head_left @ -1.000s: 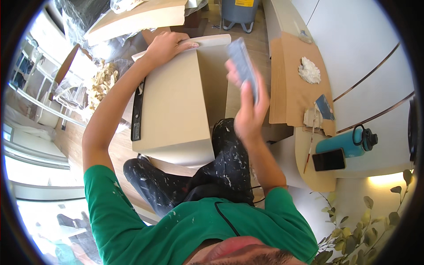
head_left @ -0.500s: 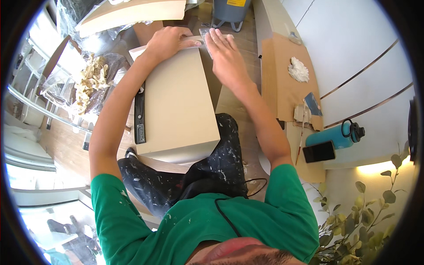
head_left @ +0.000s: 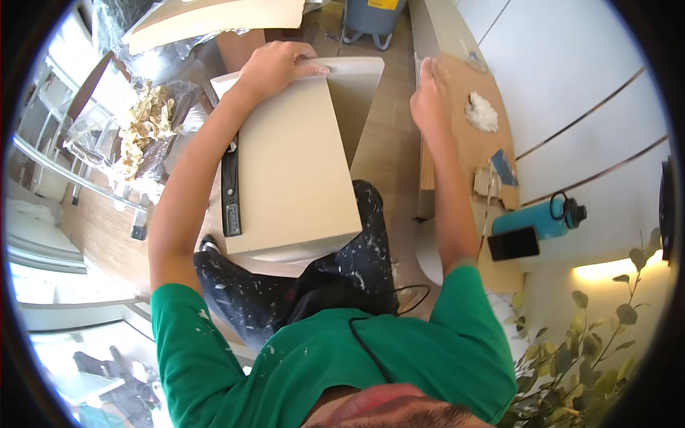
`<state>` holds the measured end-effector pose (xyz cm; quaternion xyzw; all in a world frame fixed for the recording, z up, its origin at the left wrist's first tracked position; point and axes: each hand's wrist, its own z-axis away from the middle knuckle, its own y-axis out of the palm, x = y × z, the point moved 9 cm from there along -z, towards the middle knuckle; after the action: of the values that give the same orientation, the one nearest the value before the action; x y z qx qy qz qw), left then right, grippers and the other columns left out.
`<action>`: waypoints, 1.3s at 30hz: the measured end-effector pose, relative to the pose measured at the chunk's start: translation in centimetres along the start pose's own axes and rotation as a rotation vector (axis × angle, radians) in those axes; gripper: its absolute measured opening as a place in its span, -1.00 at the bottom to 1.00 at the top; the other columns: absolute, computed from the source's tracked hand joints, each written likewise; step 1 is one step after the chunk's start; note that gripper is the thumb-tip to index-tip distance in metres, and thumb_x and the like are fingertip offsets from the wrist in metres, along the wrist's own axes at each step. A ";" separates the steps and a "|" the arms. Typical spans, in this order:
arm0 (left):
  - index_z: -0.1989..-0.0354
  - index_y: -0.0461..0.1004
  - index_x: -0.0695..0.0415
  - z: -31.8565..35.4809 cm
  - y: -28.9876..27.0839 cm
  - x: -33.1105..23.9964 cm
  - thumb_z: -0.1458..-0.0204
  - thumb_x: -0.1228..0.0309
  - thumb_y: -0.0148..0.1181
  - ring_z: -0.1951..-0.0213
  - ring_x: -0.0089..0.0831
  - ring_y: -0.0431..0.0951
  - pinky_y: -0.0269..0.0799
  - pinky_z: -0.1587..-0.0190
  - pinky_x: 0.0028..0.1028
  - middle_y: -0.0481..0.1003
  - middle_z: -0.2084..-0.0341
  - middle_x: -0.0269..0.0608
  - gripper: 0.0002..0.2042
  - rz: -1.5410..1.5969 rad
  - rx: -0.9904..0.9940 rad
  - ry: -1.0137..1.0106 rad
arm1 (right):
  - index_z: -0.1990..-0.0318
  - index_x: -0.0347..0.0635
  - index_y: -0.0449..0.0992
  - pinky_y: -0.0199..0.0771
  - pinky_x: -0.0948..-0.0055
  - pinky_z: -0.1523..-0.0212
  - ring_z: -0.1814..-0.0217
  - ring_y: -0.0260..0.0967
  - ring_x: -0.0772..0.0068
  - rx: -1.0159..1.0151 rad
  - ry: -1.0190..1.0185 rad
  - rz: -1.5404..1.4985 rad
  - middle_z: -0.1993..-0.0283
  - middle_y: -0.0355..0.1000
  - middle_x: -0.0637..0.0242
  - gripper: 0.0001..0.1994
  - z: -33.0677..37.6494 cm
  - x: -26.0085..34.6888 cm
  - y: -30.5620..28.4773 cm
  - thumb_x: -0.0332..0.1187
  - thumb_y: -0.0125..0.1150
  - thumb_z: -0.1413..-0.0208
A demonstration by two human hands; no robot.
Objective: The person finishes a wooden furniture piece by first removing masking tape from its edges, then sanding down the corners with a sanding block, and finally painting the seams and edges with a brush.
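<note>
A beige drawer [head_left: 289, 157] stands on end between my knees, its flat face turned up and a whitish panel [head_left: 360, 66] across its far end. A black metal runner [head_left: 230, 189] is fixed along its left side. At the far end, my left hand [head_left: 275, 68] is closed over the edge, thumb on the near side and fingers over the panel. Apart from the drawer, my right hand [head_left: 432, 100] hovers by the cardboard's left edge. Its fingers are pressed together beside a thin translucent sheet [head_left: 418, 64], which they seem to pinch.
On the right ledge, the cardboard [head_left: 457, 93] carries a crumpled white wad [head_left: 481, 113] and a blue pad [head_left: 504, 167]. A phone [head_left: 514, 244] and a blue bottle [head_left: 535, 222] lie nearer. Crumpled paper [head_left: 146, 128] sits at left; a grey bin [head_left: 371, 21] stands ahead.
My right hand has left the drawer's far panel and moved right, toward the cardboard, with the translucent sheet. My left hand keeps its hold; the drawer has shifted very slightly.
</note>
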<state>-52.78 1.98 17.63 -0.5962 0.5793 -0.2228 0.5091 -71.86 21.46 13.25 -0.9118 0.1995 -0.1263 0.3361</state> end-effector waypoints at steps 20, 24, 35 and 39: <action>0.09 0.67 0.15 1.6 -0.5 -1.0 -0.08 -0.06 0.36 0.17 -0.04 0.68 0.54 0.02 -0.17 0.67 0.28 0.03 -0.52 0.015 -0.036 0.037 | -0.36 -0.48 0.31 -0.04 -0.02 -0.59 -0.58 0.13 -0.01 0.099 -0.343 -0.008 -0.45 0.28 -0.16 -0.39 0.7 11.8 -2.3 -0.64 0.07 -0.08; 0.10 0.67 0.14 2.0 -0.5 -1.0 -0.07 -0.13 0.34 0.15 -0.01 0.66 0.52 0.00 -0.15 0.67 0.29 0.00 -0.47 0.022 -0.048 0.033 | -0.35 -0.52 0.31 0.02 -0.01 -0.58 -0.57 0.15 -0.03 0.087 -0.329 -0.030 -0.45 0.26 -0.20 -0.41 1.3 11.4 -3.3 -0.64 0.07 -0.09; 0.06 0.65 0.18 3.2 -1.0 -2.6 -0.09 0.06 0.38 0.15 0.00 0.67 0.54 0.00 -0.18 0.67 0.23 0.04 -0.57 0.071 -0.052 0.071 | -0.34 -0.51 0.33 0.00 -0.05 -0.57 -0.57 0.14 -0.03 0.059 -0.251 -0.108 -0.45 0.27 -0.18 -0.44 2.3 10.8 -3.9 -0.68 0.05 -0.10; 0.05 0.64 0.20 3.9 -1.1 -2.1 -0.09 0.11 0.39 0.13 -0.01 0.67 0.53 0.00 -0.18 0.66 0.21 0.05 -0.58 0.073 -0.068 0.083 | -0.34 -0.49 0.33 -0.01 -0.05 -0.57 -0.55 0.16 -0.05 0.052 -0.315 -0.178 -0.43 0.29 -0.16 -0.42 3.8 13.5 -4.2 -0.70 0.05 -0.07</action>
<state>-49.44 5.09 17.78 -0.5820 0.6286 -0.2086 0.4718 -57.29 20.44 14.51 -0.9253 0.0594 -0.0165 0.3743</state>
